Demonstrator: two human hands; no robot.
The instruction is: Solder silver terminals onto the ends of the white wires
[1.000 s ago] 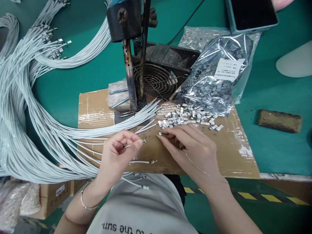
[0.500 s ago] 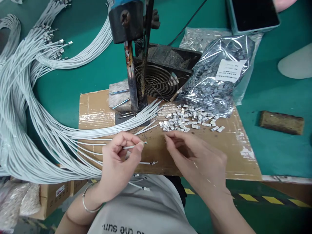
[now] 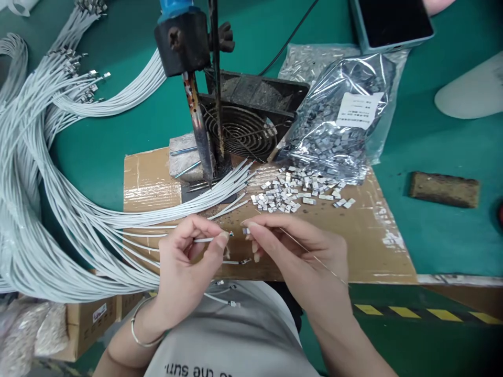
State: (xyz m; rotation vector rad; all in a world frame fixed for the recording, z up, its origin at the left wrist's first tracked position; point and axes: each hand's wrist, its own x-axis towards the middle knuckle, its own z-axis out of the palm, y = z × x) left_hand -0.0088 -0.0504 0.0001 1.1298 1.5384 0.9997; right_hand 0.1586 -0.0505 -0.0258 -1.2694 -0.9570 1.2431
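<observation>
My left hand (image 3: pixel 188 272) pinches a white cable (image 3: pixel 202 240) near its stripped end, where tiny coloured wire ends stick out past the fingertips. Facing it across a small gap, my right hand (image 3: pixel 310 256) grips a small metal connector (image 3: pixel 245 231) between thumb and finger. A thin strand of what looks like solder wire (image 3: pixel 314 256) runs across that hand. Above the hands, a soldering iron (image 3: pixel 198 125) in a clamp points its tip down over a bundle of white cables (image 3: pixel 173 212). Loose metal connectors (image 3: pixel 283 193) lie in a pile beyond my right hand.
A cardboard sheet (image 3: pixel 373 251) covers the bench front. Behind it stand a black fan (image 3: pixel 243 131) and a bag of connectors (image 3: pixel 330 131). A phone (image 3: pixel 393 26), a brown block (image 3: pixel 444 189) and a white cylinder (image 3: pixel 467 94) sit right; cable bundles (image 3: pixel 23 209) fill the left.
My right hand has moved left toward the cable end, and the connector now shows at its fingertips. My left hand keeps its pinch on the cable. The whole view has shifted slightly.
</observation>
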